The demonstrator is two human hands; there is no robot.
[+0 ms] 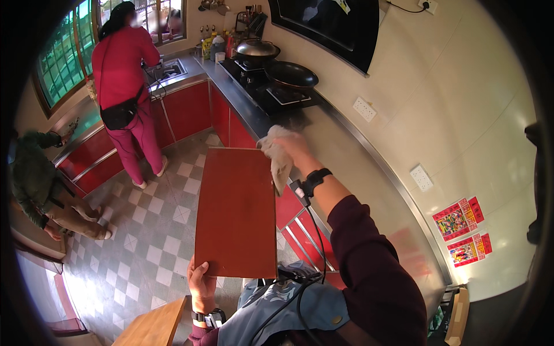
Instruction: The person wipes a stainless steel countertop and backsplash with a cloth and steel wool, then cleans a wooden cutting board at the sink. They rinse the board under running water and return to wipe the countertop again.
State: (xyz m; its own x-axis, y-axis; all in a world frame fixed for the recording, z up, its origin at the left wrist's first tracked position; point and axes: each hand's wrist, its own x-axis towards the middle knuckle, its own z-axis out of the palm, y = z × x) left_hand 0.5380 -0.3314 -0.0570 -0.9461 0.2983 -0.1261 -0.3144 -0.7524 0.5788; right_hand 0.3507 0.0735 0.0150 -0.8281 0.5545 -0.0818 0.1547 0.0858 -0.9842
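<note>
A flat reddish-brown board (236,212) is held up in front of me, its long sides running away from my body. My left hand (202,279) grips its near left corner, with the thumb on the upper face. At the board's far right corner my right hand (294,147) holds a pale cloth (279,162), which touches the edge and hangs down along the right side. Both wrists wear strapped devices, and a black cable runs from the right one.
A steel counter (346,160) lies to the right, with a wok (292,74) and a lidded pan (257,49) on the stove. A wooden tabletop (151,322) is at lower left. One person (123,65) stands at the sink, another (39,173) at far left.
</note>
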